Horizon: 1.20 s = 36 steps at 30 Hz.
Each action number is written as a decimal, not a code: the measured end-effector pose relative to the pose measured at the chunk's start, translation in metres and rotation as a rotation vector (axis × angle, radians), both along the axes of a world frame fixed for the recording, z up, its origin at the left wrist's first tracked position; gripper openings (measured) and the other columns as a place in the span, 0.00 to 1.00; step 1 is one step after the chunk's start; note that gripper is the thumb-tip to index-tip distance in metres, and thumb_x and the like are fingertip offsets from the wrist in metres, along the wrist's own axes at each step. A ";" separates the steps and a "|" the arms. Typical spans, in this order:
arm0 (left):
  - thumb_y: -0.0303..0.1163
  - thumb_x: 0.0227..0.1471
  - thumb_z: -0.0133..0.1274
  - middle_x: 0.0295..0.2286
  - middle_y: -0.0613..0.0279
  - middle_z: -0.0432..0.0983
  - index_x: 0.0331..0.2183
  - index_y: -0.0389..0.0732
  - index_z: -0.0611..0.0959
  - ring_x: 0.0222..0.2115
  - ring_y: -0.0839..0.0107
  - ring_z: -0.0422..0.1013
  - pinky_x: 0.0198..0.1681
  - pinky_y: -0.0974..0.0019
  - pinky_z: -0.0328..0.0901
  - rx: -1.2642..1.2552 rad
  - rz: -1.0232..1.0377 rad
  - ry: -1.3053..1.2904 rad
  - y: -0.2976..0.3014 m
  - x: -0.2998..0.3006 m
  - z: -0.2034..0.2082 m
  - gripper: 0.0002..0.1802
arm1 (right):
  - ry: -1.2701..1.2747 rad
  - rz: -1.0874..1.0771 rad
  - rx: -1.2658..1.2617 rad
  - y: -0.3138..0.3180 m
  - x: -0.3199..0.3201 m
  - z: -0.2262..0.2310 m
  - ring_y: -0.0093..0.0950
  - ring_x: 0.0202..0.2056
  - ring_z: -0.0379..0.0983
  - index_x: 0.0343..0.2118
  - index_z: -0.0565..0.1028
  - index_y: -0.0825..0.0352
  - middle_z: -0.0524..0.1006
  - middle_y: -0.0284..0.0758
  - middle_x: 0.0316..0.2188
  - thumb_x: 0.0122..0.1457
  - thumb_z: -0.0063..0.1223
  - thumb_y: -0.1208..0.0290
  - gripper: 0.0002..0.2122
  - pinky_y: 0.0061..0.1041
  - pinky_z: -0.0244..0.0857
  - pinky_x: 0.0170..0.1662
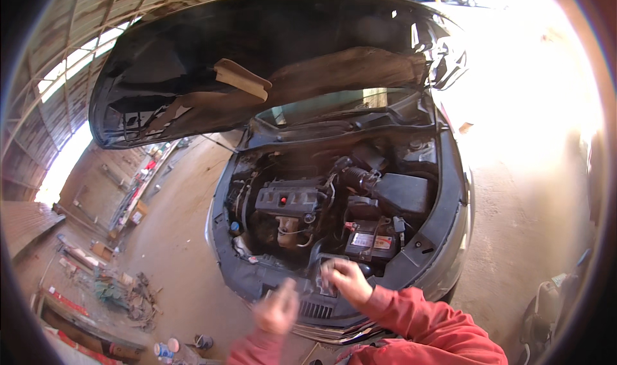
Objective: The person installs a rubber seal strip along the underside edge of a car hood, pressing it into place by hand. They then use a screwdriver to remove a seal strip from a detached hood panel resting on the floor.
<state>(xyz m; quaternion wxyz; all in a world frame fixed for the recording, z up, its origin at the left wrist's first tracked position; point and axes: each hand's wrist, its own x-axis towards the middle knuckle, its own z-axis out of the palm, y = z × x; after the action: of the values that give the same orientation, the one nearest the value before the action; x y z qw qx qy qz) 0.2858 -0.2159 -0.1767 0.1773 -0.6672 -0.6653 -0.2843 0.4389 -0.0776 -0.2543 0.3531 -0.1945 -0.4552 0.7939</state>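
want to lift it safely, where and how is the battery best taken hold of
The battery is probably best gripped low at its left and right ends, coming down from above at the car's front: its case is boxy, and the raised hood leaves room overhead. Avoid the red piece at its left rear corner. Whether it is clamped down is unclear.

We see very strong light coming in from the top right, so bright that things there melt into white. It makes the floor [508, 191] on the right look pale. More light shines through gaps in the wall [48, 127] on the left. Under the raised hood [270, 31] it is dark, and the engine [289, 198] sits in dim shade. Our left hand [276, 310] is very blurry, our right hand [347, 280] a little less. Straight lines bend near our round, dark edges.
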 end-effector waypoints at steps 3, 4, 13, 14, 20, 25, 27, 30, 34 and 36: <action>0.26 0.53 0.60 0.31 0.53 0.84 0.45 0.37 0.85 0.27 0.63 0.80 0.32 0.62 0.74 0.334 0.116 0.148 0.030 -0.052 0.100 0.16 | 0.237 -0.107 0.175 0.070 -0.028 0.048 0.14 0.22 0.68 0.34 0.76 0.68 0.76 0.27 0.24 0.65 0.52 0.71 0.06 0.16 0.62 0.25; 0.26 0.54 0.60 0.35 0.51 0.84 0.44 0.33 0.85 0.33 0.62 0.81 0.39 0.61 0.74 0.285 0.267 0.264 0.025 -0.069 0.147 0.15 | 0.306 -0.156 0.231 0.092 -0.040 0.067 0.14 0.24 0.68 0.35 0.76 0.69 0.76 0.27 0.24 0.64 0.53 0.71 0.06 0.16 0.62 0.25; 0.40 0.64 0.53 0.43 0.54 0.83 0.46 0.30 0.84 0.43 0.67 0.77 0.48 0.67 0.68 0.830 0.149 0.428 0.098 -0.127 0.471 0.21 | 0.373 -0.802 0.644 0.226 -0.115 0.209 0.36 0.31 0.79 0.35 0.77 0.72 0.81 0.43 0.29 0.59 0.57 0.69 0.09 0.30 0.69 0.37; 0.41 0.64 0.52 0.43 0.54 0.83 0.46 0.30 0.84 0.42 0.68 0.77 0.47 0.67 0.68 0.821 0.051 0.316 0.110 -0.128 0.487 0.23 | 0.348 -0.806 0.672 0.235 -0.116 0.216 0.36 0.32 0.79 0.36 0.78 0.71 0.81 0.43 0.29 0.59 0.57 0.69 0.10 0.31 0.69 0.37; 0.47 0.67 0.45 0.54 0.58 0.74 0.57 0.31 0.75 0.54 0.66 0.70 0.55 0.65 0.66 0.290 -0.478 -0.272 0.173 -0.170 0.536 0.30 | 0.336 -0.921 0.808 0.262 -0.129 0.229 0.41 0.32 0.76 0.35 0.77 0.68 0.79 0.42 0.31 0.58 0.58 0.69 0.08 0.34 0.69 0.36; 0.48 0.68 0.39 0.59 0.58 0.69 0.62 0.34 0.68 0.59 0.62 0.65 0.58 0.61 0.64 0.446 -0.190 -0.792 0.145 -0.222 0.567 0.31 | 0.368 -1.104 0.983 0.281 -0.136 0.233 0.40 0.31 0.74 0.35 0.78 0.67 0.75 0.38 0.30 0.57 0.59 0.74 0.05 0.33 0.68 0.34; 0.48 0.68 0.39 0.58 0.58 0.69 0.62 0.34 0.68 0.59 0.62 0.65 0.58 0.61 0.64 0.471 -0.143 -0.734 0.135 -0.234 0.580 0.31 | 0.369 -1.218 1.067 0.287 -0.137 0.235 0.40 0.31 0.74 0.35 0.77 0.67 0.75 0.38 0.30 0.56 0.60 0.74 0.05 0.33 0.68 0.34; 0.48 0.68 0.39 0.58 0.58 0.69 0.62 0.34 0.68 0.59 0.62 0.65 0.58 0.61 0.64 0.496 -0.097 -0.677 0.129 -0.240 0.594 0.31 | 0.354 -1.314 1.138 0.292 -0.138 0.239 0.40 0.32 0.74 0.34 0.77 0.66 0.74 0.37 0.29 0.55 0.61 0.75 0.06 0.34 0.69 0.34; 0.48 0.68 0.39 0.58 0.58 0.69 0.62 0.35 0.68 0.59 0.62 0.65 0.58 0.61 0.64 0.515 -0.051 -0.632 0.126 -0.237 0.601 0.31 | 0.395 -1.223 1.061 0.290 -0.139 0.242 0.40 0.32 0.74 0.34 0.79 0.66 0.75 0.38 0.29 0.55 0.61 0.74 0.05 0.33 0.69 0.34; 0.48 0.68 0.39 0.58 0.58 0.69 0.62 0.35 0.68 0.58 0.62 0.65 0.58 0.61 0.64 0.522 -0.038 -0.619 0.123 -0.236 0.600 0.31 | 0.415 -1.173 1.028 0.290 -0.138 0.244 0.39 0.32 0.74 0.34 0.80 0.66 0.75 0.38 0.29 0.55 0.61 0.74 0.05 0.33 0.69 0.34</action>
<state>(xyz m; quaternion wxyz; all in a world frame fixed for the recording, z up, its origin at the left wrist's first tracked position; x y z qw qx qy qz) 0.0497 -0.0931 0.4237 0.1266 -0.4949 -0.5802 -0.6343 0.3005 0.2122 -0.0106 0.8350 -0.0635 -0.5123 0.1903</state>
